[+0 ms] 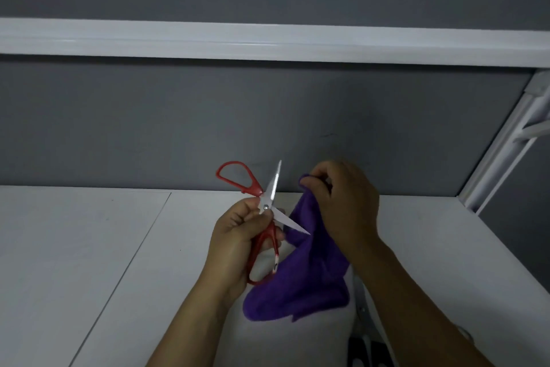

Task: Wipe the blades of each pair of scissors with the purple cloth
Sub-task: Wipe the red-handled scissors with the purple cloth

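Observation:
My left hand (235, 235) grips the red-handled scissors (269, 197) around one handle and the pivot, above the white table. The blades are spread wide: one points up, the other points right with its tip touching the purple cloth (309, 271). My right hand (345, 203) pinches the cloth's top edge, and the rest of it hangs down between my forearms. Part of a second pair of scissors (361, 307), with a metal blade and dark handles, lies on the table under my right forearm, mostly hidden.
The white table (89, 247) has a seam running diagonally on the left. A grey wall (178, 128) rises behind it with a white rail (268, 42) across. A white metal frame (503, 152) stands at the right edge.

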